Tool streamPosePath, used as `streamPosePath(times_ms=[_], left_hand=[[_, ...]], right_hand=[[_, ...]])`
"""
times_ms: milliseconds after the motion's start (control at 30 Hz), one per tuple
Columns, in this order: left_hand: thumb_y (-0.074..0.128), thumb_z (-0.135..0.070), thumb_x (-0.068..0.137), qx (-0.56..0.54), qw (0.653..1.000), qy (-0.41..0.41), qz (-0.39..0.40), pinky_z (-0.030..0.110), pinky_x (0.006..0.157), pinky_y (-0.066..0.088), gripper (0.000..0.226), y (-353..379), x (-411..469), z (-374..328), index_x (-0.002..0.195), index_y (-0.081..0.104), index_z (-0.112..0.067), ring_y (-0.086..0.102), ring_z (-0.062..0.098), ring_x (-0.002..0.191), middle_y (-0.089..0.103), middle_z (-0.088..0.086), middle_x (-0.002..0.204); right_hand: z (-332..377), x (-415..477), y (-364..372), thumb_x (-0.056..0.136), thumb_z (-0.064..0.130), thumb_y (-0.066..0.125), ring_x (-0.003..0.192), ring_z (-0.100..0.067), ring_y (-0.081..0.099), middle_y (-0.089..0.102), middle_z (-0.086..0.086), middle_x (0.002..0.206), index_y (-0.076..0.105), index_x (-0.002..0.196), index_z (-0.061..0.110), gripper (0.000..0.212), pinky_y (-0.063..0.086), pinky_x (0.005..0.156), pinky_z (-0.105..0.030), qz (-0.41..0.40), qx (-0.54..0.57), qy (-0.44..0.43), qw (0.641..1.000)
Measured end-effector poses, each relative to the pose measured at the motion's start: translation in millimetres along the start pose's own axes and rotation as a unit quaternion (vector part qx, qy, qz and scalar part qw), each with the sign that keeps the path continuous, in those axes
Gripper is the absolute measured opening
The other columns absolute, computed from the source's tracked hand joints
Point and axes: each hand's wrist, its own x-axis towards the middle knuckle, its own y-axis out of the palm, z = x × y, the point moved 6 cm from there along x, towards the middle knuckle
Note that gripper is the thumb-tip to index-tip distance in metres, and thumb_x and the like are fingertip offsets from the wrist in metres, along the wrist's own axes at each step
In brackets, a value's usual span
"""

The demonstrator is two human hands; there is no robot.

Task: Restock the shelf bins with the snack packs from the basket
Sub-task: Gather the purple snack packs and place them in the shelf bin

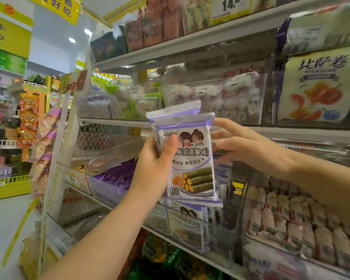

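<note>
My left hand [158, 160] grips two purple-and-white seaweed roll snack packs [192, 170], stacked one behind the other, thumb across the front pack. My right hand [238, 142] touches the packs' right edge with curled fingers, pinching it. The packs are held upright in front of the shelf. Right below them sits a clear bin [226, 237] holding the same kind of pack [187, 225]. The basket is out of view.
A clear bin of purple packets [113, 178] stands to the left, and a bin of white wrapped snacks [291, 225] to the right. Upper shelves [190, 43] carry more bins and bags. An aisle with other racks [8, 138] opens at the far left.
</note>
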Motion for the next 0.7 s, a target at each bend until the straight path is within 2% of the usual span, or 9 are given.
streamPosePath(times_ms=[67,133,200,267,333,433,533,600,700], left_hand=[[0.058,-0.068,0.077,-0.026,0.999,-0.027,0.033,0.012,0.076,0.051,0.054,20.4,1.1,0.4,0.113,0.060,-0.028,0.067,0.004,0.100,0.072,-0.013,0.106],[0.058,-0.068,0.078,-0.019,0.997,-0.051,0.059,0.015,0.070,0.052,0.048,41.1,2.1,1.3,0.103,0.064,-0.028,0.070,0.005,0.090,0.074,-0.012,0.096],[0.055,-0.067,0.076,0.002,0.995,-0.066,0.073,0.030,0.073,0.056,0.039,59.3,4.2,2.0,0.089,0.071,-0.033,0.070,0.010,0.084,0.075,-0.010,0.087],[0.047,-0.066,0.075,0.028,0.994,-0.060,0.087,0.048,0.080,0.054,0.042,72.1,5.9,0.4,0.083,0.074,-0.035,0.069,0.019,0.083,0.074,-0.005,0.083],[0.041,-0.063,0.080,0.097,0.990,-0.022,0.096,0.053,0.084,0.051,0.053,79.0,8.3,-1.6,0.091,0.073,-0.022,0.067,0.030,0.089,0.072,0.009,0.091],[0.047,-0.054,0.091,0.196,0.977,-0.031,0.081,0.050,0.087,0.050,0.040,79.7,10.4,4.8,0.101,0.063,-0.019,0.063,0.027,0.094,0.065,0.010,0.098],[0.043,-0.044,0.098,0.244,0.959,-0.088,0.117,0.039,0.081,0.050,0.029,88.0,15.3,5.9,0.100,0.060,-0.020,0.063,0.022,0.092,0.067,0.001,0.094],[0.033,-0.050,0.100,0.261,0.948,-0.113,0.141,0.035,0.089,0.048,0.042,90.6,18.8,-1.2,0.108,0.065,-0.023,0.062,0.016,0.102,0.069,-0.002,0.106],[0.027,-0.080,0.079,0.113,0.946,-0.216,0.213,0.038,0.097,0.046,0.065,91.3,11.9,-7.8,0.110,0.069,-0.042,0.061,0.013,0.112,0.070,-0.007,0.116]], right_hand=[[12.4,-9.9,4.7,0.084,0.028,0.057,0.103,-0.023,0.058,0.060,-0.003,0.129,0.044,0.135,0.043,0.055,0.047,0.079,-0.036,0.051,0.043,-0.001,0.998],[18.4,-19.7,2.8,0.081,0.029,0.063,0.095,-0.021,0.058,0.061,-0.009,0.125,0.045,0.135,0.039,0.058,0.047,0.072,-0.032,0.058,0.063,0.006,0.996],[18.8,-28.5,-1.4,0.079,0.031,0.069,0.096,-0.022,0.065,0.066,-0.010,0.114,0.050,0.130,0.026,0.055,0.053,0.078,-0.042,0.042,0.069,0.012,0.997],[13.4,-35.4,-3.6,0.078,0.033,0.073,0.102,-0.029,0.066,0.067,-0.013,0.111,0.056,0.124,0.021,0.050,0.047,0.093,-0.057,0.022,0.052,0.018,0.998],[5.0,-39.7,-5.4,0.078,0.036,0.075,0.104,-0.031,0.066,0.067,-0.013,0.112,0.056,0.122,0.023,0.049,0.047,0.095,-0.059,-0.014,0.028,0.028,0.999],[-5.1,-45.2,-16.1,0.072,0.036,0.076,0.095,-0.014,0.069,0.065,0.002,0.117,0.042,0.134,0.030,0.071,0.060,0.075,-0.036,-0.111,0.010,0.046,0.993],[-7.1,-48.6,-25.9,0.064,0.046,0.078,0.090,0.019,0.059,0.044,0.016,0.139,0.012,0.149,0.041,0.108,0.051,0.063,-0.009,-0.177,-0.022,0.053,0.983],[-2.2,-47.3,-28.1,0.062,0.054,0.077,0.081,0.037,0.043,0.040,0.032,0.123,0.011,0.150,0.040,0.111,0.040,0.059,0.004,-0.190,-0.093,0.038,0.977],[3.8,-44.1,-27.1,0.057,0.059,0.077,0.073,0.041,0.037,0.028,0.045,0.099,0.012,0.149,0.040,0.114,0.037,0.053,0.004,-0.197,-0.138,0.030,0.970]])
